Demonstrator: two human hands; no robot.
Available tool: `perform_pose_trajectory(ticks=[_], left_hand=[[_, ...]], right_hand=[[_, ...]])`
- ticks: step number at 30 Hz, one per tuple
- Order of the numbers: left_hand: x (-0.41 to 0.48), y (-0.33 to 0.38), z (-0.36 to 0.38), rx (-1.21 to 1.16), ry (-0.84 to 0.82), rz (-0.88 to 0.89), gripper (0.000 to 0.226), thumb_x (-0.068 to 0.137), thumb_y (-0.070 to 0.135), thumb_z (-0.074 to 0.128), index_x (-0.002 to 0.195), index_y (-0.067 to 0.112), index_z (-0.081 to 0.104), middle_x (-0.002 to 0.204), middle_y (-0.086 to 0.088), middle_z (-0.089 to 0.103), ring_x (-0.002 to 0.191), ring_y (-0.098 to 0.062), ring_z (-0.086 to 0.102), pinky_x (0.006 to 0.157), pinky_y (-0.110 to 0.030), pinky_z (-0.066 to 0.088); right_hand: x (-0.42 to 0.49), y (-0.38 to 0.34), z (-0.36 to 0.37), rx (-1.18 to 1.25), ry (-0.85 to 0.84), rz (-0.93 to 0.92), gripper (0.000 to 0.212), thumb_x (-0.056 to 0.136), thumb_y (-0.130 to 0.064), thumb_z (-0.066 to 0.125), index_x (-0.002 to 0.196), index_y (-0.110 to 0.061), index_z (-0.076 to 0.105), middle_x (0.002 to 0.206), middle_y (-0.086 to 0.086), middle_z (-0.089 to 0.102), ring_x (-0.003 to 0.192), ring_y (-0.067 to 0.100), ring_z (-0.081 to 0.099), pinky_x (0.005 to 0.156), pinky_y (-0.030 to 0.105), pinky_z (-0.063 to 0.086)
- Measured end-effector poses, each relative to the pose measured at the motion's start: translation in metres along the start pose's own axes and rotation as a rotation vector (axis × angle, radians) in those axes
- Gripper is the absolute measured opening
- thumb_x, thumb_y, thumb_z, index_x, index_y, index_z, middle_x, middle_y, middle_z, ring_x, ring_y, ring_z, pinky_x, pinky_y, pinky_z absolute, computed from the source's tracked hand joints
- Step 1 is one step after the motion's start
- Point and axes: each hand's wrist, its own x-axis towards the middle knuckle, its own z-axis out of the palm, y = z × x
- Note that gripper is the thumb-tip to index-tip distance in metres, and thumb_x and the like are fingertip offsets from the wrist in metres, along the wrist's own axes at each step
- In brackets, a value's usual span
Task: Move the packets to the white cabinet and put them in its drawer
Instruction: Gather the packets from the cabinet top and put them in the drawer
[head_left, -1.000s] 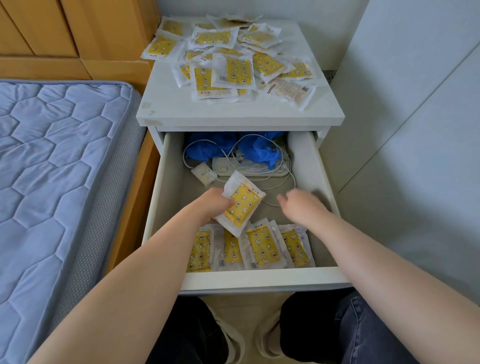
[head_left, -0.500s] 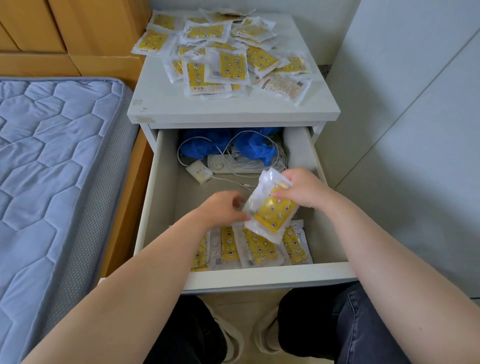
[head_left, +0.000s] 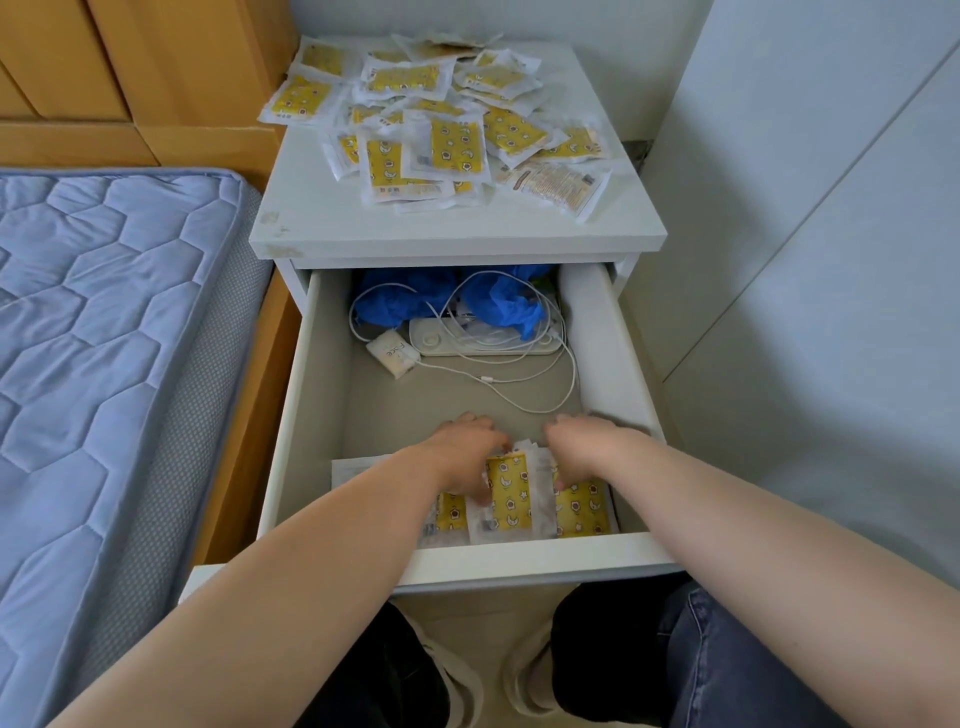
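1. Low in the centre of the frame, the left hand (head_left: 462, 457) and right hand (head_left: 582, 452) were down in the front of the open drawer (head_left: 519, 564). They sat close side by side but not touching, fingers bent down onto one yellow packet (head_left: 511, 493) between them. I could not tell whether they pinched its edges or only pressed it.
2. That packet lay overlapping the row of packets (head_left: 582, 506) along the drawer's front wall. The big pile (head_left: 447, 119) waited on the white cabinet (head_left: 415, 228) counter, upper centre.
3. The film looked slick, so an uneven release might leave the packet riding up and catching when the drawer closes.
4. A white cable (head_left: 519, 382) looped just above the hands and could snag a lifting finger.
5. A hasty reach could sweep the pile's outer packets off the counter.
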Motion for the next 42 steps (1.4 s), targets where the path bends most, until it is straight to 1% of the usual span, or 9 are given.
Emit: perform_pose_trajectory(ticks=[6,11,13,15,20,24,27,34,42], left_hand=[[0.001,0.016,0.0,-0.061,0.044,0.071,0.079,0.074,0.031,0.079,0.142,0.02,0.04,0.136,-0.003,0.047,0.127,-0.023,0.04,0.104,-0.033,0.035],[-0.003,0.007,0.003,-0.003,-0.053,-0.027,0.104,0.07,0.054,0.076,0.151,0.022,0.019,0.149,-0.003,0.031,0.139,-0.025,0.025,0.112,-0.044,0.024],[-0.005,0.001,0.003,-0.009,-0.092,-0.09,0.107,0.071,0.061,0.072,0.152,0.025,0.013,0.154,-0.002,0.024,0.143,-0.025,0.018,0.114,-0.05,0.019],[-0.006,-0.004,0.003,-0.062,-0.125,-0.122,0.107,0.071,0.06,0.072,0.152,0.025,0.013,0.155,-0.004,0.022,0.142,-0.026,0.019,0.114,-0.047,0.024],[-0.008,-0.004,0.003,-0.091,-0.172,-0.107,0.093,0.072,0.053,0.076,0.146,0.022,0.029,0.143,-0.005,0.036,0.132,-0.025,0.034,0.107,-0.039,0.034],[-0.008,0.005,0.005,0.076,-0.255,-0.088,0.095,0.072,0.053,0.075,0.147,0.019,0.027,0.144,-0.007,0.032,0.134,-0.026,0.032,0.106,-0.041,0.035],[-0.008,0.003,0.005,0.024,-0.215,-0.095,0.094,0.074,0.053,0.074,0.148,0.02,0.026,0.145,-0.006,0.033,0.134,-0.026,0.033,0.107,-0.04,0.035],[-0.008,-0.004,-0.003,-0.117,-0.069,-0.097,0.078,0.087,0.046,0.063,0.15,0.02,0.025,0.147,-0.006,0.035,0.133,-0.025,0.037,0.107,-0.036,0.034],[-0.016,0.003,-0.018,-0.12,0.156,-0.147,0.058,0.092,0.028,0.057,0.145,0.019,0.036,0.144,-0.004,0.042,0.132,-0.023,0.04,0.108,-0.037,0.037]], right_hand=[[0.003,0.0,0.003,-0.015,-0.136,-0.016,0.07,0.084,-0.042,0.067,0.141,-0.014,0.039,0.139,0.008,0.048,0.12,0.027,0.053,0.096,0.036,0.047],[0.006,0.002,0.009,-0.097,-0.167,-0.007,0.093,0.077,-0.053,0.07,0.15,-0.019,0.023,0.152,0.008,0.029,0.137,0.028,0.031,0.109,0.045,0.035],[0.008,0.004,0.011,-0.028,-0.132,-0.006,0.103,0.071,-0.056,0.073,0.151,-0.02,0.018,0.153,0.006,0.025,0.139,0.029,0.026,0.108,0.051,0.033],[0.008,0.004,0.011,0.068,-0.079,-0.03,0.108,0.069,-0.053,0.076,0.151,-0.022,0.013,0.155,0.004,0.021,0.141,0.028,0.022,0.108,0.052,0.033],[0.007,-0.003,0.01,0.105,-0.124,-0.125,0.095,0.069,-0.047,0.078,0.146,-0.03,0.024,0.143,0.005,0.032,0.136,0.028,0.03,0.106,0.048,0.037],[0.007,-0.002,0.009,0.107,-0.138,-0.148,0.091,0.069,-0.043,0.079,0.144,-0.028,0.028,0.137,0.005,0.035,0.13,0.028,0.038,0.102,0.045,0.042],[0.008,-0.002,0.01,0.141,-0.119,-0.128,0.092,0.069,-0.042,0.079,0.144,-0.027,0.028,0.139,0.003,0.035,0.127,0.027,0.042,0.099,0.044,0.045],[0.008,-0.003,0.006,0.294,0.064,-0.097,0.079,0.082,-0.044,0.066,0.146,-0.018,0.029,0.145,0.005,0.039,0.125,0.025,0.047,0.099,0.038,0.045],[-0.006,0.0,-0.005,0.361,0.355,-0.09,0.059,0.088,-0.031,0.06,0.139,-0.012,0.038,0.138,0.009,0.044,0.12,0.027,0.048,0.093,0.04,0.047]])
